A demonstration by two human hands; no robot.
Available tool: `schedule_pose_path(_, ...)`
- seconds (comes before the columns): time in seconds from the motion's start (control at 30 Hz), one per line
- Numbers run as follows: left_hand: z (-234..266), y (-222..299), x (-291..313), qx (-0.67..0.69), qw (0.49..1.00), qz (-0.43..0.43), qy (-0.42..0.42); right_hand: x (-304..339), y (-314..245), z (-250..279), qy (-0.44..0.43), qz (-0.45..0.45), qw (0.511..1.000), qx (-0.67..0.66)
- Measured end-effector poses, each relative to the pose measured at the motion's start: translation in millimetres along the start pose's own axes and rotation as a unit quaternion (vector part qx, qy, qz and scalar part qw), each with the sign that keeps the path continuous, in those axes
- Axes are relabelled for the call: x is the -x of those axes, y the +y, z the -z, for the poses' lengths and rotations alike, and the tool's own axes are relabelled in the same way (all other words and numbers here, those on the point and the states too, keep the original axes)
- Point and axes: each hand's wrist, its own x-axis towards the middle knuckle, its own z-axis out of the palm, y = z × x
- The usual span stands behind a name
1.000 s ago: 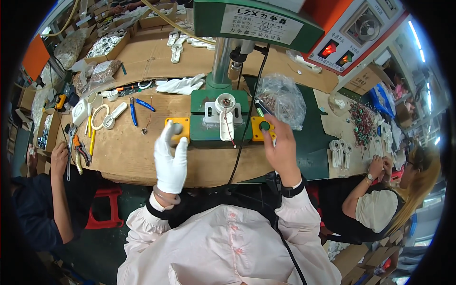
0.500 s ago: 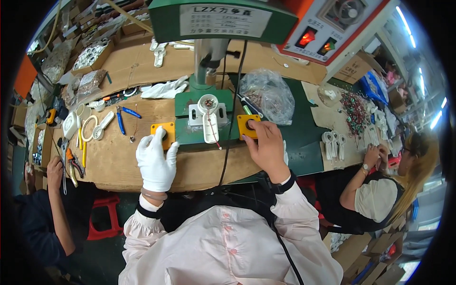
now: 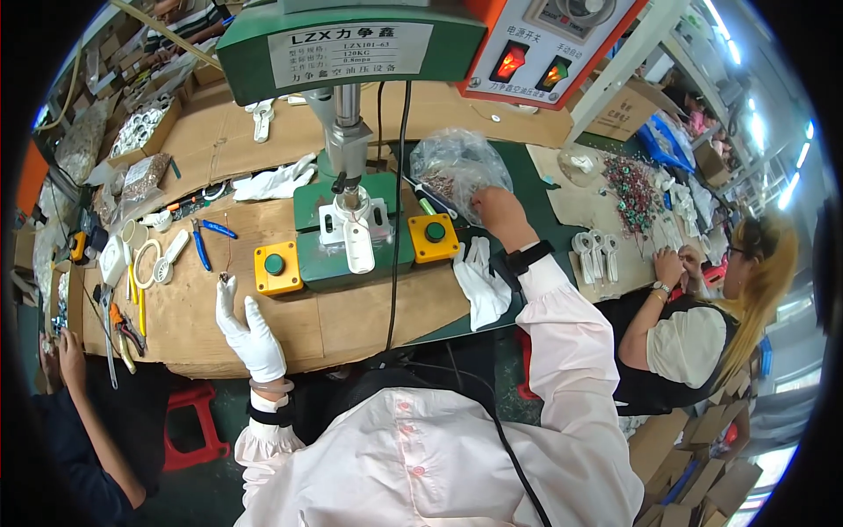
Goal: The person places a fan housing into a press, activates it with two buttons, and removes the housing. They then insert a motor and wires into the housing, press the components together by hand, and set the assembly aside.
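My left hand (image 3: pixel 250 338), in a white glove, is over the cardboard-covered bench. Its thumb stands apart from the fingers, and the fingertips touch a small dark part with a thin wire (image 3: pixel 225 276). My bare right hand (image 3: pixel 502 218) reaches to a clear plastic bag (image 3: pixel 455 158) of small wired parts; its fingertips are hidden there. Between my hands stands a green press (image 3: pixel 307 206), its metal ram (image 3: pixel 349 145) down over the round head of a white handled plastic piece (image 3: pixel 358 249) in a metal fixture (image 3: pixel 380 220).
Two yellow button boxes (image 3: pixel 277 268) (image 3: pixel 434 238) flank the press. A white glove (image 3: pixel 481 283) hangs at the bench edge. Blue pliers (image 3: pixel 203 246) lie left. A black cable (image 3: pixel 399 211) hangs before the press. Co-workers sit left and right; the right one (image 3: pixel 689 351) is near more white pieces (image 3: pixel 595 253).
Both hands have left the button boxes: my left went left to the small part, my right went to the bag. The press ram has come down onto the white piece. The view has shifted.
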Motion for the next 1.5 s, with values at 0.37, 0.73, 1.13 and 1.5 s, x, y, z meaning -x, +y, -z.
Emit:
schedule_pose_path(0.37,0,2,-1,0.018,0.999,0.024,0.016,16,-12,15,0.148,0.016,0.983,-0.109)
schedule_pose_path(0.73,-1,1,-1,0.027,0.999,0.024,0.016,53,-76,75,0.145,-0.049,0.872,-0.464)
schedule_pose_path(1.13,-1,-3,-2,0.065,0.996,0.052,0.018,47,-101,83,0.132,-0.041,0.808,-0.573)
schedule_pose_path(1.5,-1,-7,-3,0.085,0.994,0.069,0.022,20,-182,114,0.097,0.092,0.881,-0.455)
